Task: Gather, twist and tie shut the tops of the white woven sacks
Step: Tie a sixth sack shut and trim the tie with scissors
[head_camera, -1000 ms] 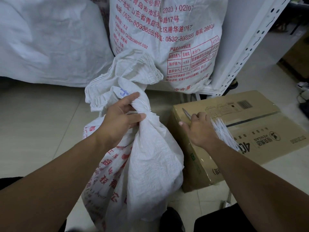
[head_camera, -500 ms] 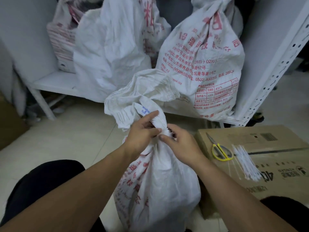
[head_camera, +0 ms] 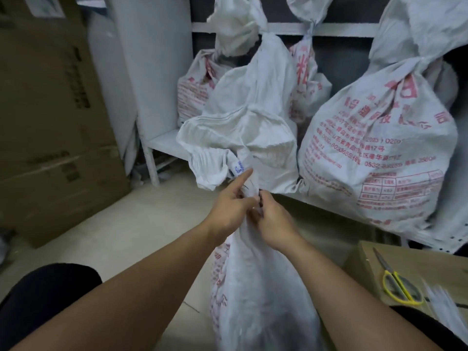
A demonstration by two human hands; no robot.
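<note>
A white woven sack (head_camera: 260,287) with red print stands on the floor in front of me, its neck gathered and twisted. Above the neck its loose top (head_camera: 235,138) fans out. My left hand (head_camera: 231,209) grips the twisted neck from the left, index finger stretched up along it. From the right, my right hand (head_camera: 269,215) pinches at the same spot, fingertips against the left hand. Whether a tie sits between the fingers is hidden by the hands.
Tied sacks (head_camera: 385,153) stand on a low white shelf (head_camera: 162,143) behind. A cardboard box (head_camera: 364,259) at the lower right carries yellow-handled scissors (head_camera: 397,285) and a bundle of white ties (head_camera: 445,310). Large cartons (head_camera: 50,138) stand at the left. My knee (head_camera: 45,295) shows at lower left.
My right hand left the ties on the box and came to the sack's neck beside the left hand. The view has tilted up and left.
</note>
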